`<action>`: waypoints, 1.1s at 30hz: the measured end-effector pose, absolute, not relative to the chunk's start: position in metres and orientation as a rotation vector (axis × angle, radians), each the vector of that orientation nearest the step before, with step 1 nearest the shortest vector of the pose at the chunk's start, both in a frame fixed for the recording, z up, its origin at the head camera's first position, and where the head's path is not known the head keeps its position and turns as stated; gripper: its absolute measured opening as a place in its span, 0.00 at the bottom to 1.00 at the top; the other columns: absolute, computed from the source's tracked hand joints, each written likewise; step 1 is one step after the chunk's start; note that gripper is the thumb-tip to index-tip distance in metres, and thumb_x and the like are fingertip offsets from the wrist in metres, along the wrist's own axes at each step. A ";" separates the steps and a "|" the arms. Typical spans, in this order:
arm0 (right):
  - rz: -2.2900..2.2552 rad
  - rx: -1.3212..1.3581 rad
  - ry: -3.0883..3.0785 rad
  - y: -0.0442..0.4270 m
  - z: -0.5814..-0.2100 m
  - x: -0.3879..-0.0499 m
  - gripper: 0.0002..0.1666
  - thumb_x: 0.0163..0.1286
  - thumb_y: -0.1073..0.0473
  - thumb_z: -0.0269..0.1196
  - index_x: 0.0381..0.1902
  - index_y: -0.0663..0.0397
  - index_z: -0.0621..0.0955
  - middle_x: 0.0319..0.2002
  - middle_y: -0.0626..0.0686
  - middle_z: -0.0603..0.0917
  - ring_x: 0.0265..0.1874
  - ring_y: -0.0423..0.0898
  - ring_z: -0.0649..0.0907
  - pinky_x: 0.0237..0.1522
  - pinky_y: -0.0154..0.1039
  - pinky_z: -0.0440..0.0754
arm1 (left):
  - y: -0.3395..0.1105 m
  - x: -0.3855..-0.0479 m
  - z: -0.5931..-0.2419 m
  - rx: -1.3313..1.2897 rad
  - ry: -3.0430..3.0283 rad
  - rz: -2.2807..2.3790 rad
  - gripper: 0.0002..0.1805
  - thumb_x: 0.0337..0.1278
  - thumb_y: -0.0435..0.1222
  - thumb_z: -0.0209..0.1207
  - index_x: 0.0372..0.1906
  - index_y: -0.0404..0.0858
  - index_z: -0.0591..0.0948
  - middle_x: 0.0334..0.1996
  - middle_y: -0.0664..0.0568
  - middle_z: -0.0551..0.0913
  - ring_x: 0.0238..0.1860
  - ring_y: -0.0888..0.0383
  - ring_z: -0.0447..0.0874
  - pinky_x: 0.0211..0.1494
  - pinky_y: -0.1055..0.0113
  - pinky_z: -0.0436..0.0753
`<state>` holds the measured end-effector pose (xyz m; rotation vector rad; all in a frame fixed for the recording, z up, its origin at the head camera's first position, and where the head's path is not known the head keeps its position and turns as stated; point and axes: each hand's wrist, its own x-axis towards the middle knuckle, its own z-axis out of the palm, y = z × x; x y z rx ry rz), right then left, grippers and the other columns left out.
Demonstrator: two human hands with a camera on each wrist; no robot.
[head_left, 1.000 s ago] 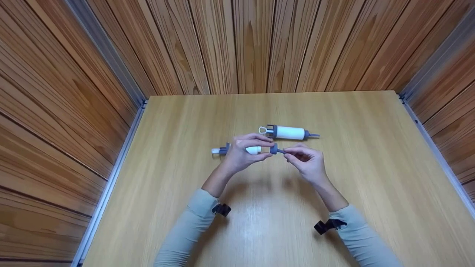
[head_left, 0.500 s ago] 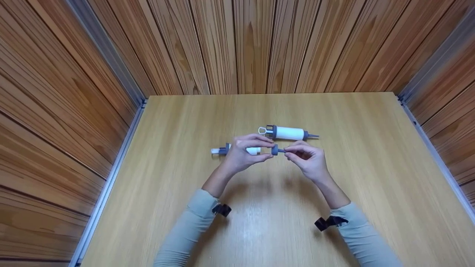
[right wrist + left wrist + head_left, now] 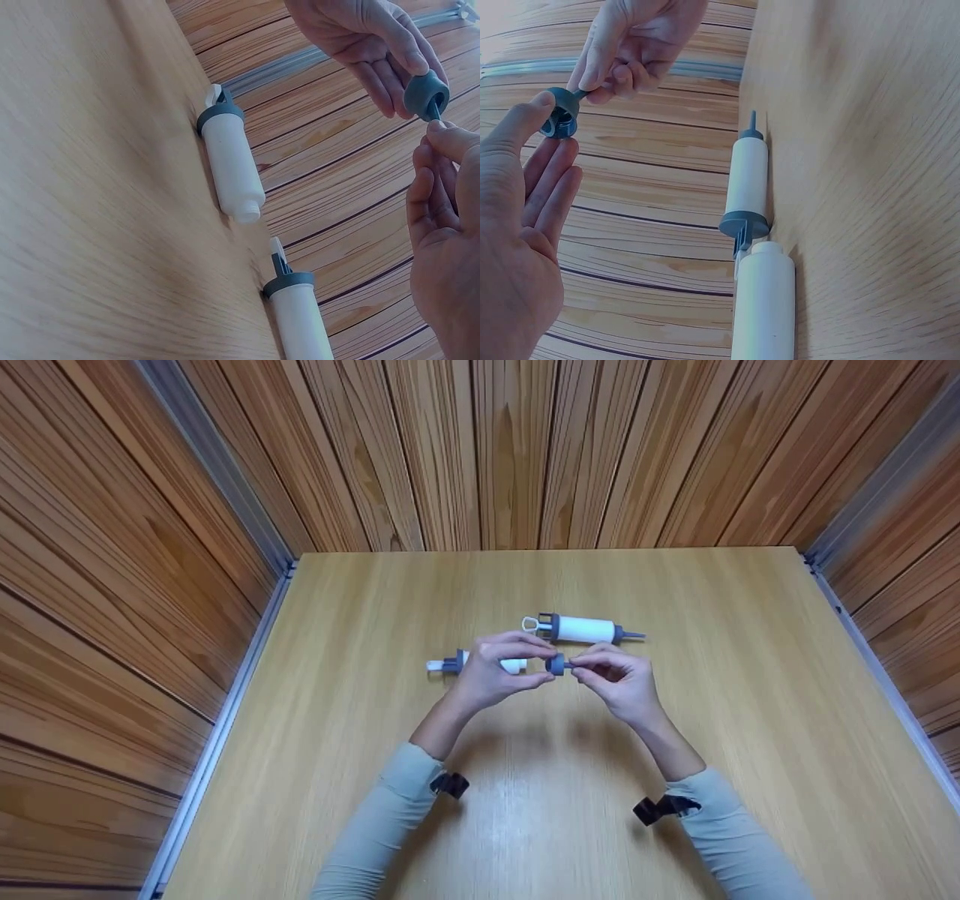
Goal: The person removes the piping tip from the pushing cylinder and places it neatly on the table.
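Observation:
Above the table, my left hand [image 3: 487, 671] holds a dark grey-blue cap [image 3: 556, 664] between thumb and fingertips. From its right side sticks a thin stem [image 3: 580, 94], pinched between the thumb and fingers of my right hand [image 3: 619, 686]. The cap's hollow inside shows in the left wrist view; whether cap and stem are one piece, I cannot tell. Behind my left hand lies a white syringe-like tube [image 3: 234, 165] with a grey collar and a bare neck. Farther back rests a similar white tube [image 3: 585, 629] with a loop handle and a thin grey nozzle [image 3: 631, 635].
Both tubes lie on their sides on the light wooden table [image 3: 360, 607]. Wood-plank walls [image 3: 510, 450] stand behind it and at both sides, with metal rails [image 3: 225, 720] along the table's side edges. Each sleeve carries a black wrist camera [image 3: 450, 785].
My right hand has shifted slightly left, and less of the stem shows between its fingers and the cap. The cap looks slightly turned. Both tubes stay where they were.

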<state>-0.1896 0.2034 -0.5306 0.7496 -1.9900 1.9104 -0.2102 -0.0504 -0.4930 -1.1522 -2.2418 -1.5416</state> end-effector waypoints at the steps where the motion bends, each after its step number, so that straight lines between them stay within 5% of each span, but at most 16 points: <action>1: 1.909 0.752 -1.988 0.203 -0.530 -0.190 0.13 0.66 0.86 0.69 0.46 0.76 0.91 0.42 0.38 0.92 0.34 0.32 0.87 0.35 0.23 0.83 | -0.050 -0.211 -0.493 -1.152 -2.240 -1.542 0.16 0.64 0.31 0.79 0.56 0.33 0.94 0.54 0.40 0.95 0.58 0.44 0.96 0.68 0.62 0.91; 33: 2.007 0.827 -1.894 0.196 -0.525 -0.190 0.13 0.64 0.89 0.68 0.45 0.80 0.89 0.43 0.40 0.93 0.40 0.33 0.89 0.41 0.24 0.87 | -0.049 -0.212 -0.497 -1.176 -2.213 -1.509 0.15 0.64 0.31 0.79 0.54 0.32 0.94 0.53 0.40 0.96 0.57 0.44 0.97 0.65 0.65 0.92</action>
